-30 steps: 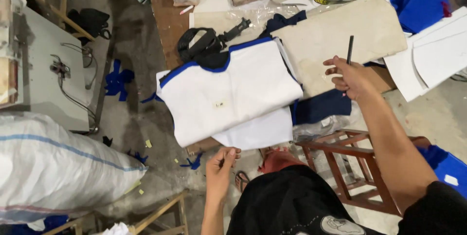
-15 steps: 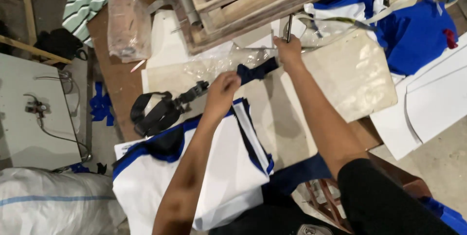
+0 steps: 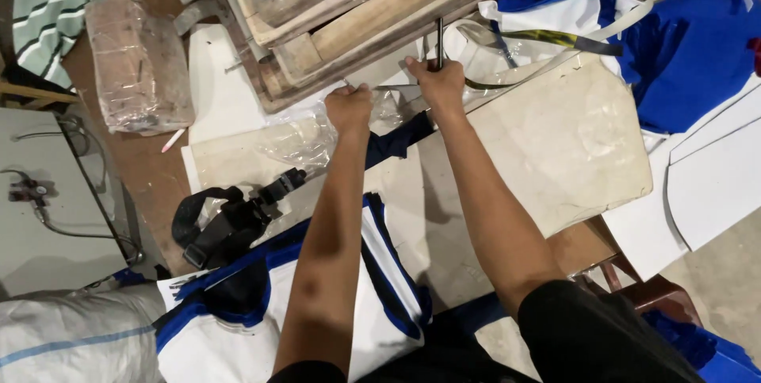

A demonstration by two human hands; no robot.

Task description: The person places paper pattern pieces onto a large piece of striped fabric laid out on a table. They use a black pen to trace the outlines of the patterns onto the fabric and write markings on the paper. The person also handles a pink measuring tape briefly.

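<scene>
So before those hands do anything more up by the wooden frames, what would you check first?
1. Right hand gripping the thin dark rod: ok.
2. Left hand closed in a fist; what it grips: cannot tell.
3. Stack of wooden frames resting steady: cannot tell.
4. Clear plastic bunched under the left hand, not flat: not ok.
5. White and blue garment lies apart from the frames: ok.
</scene>
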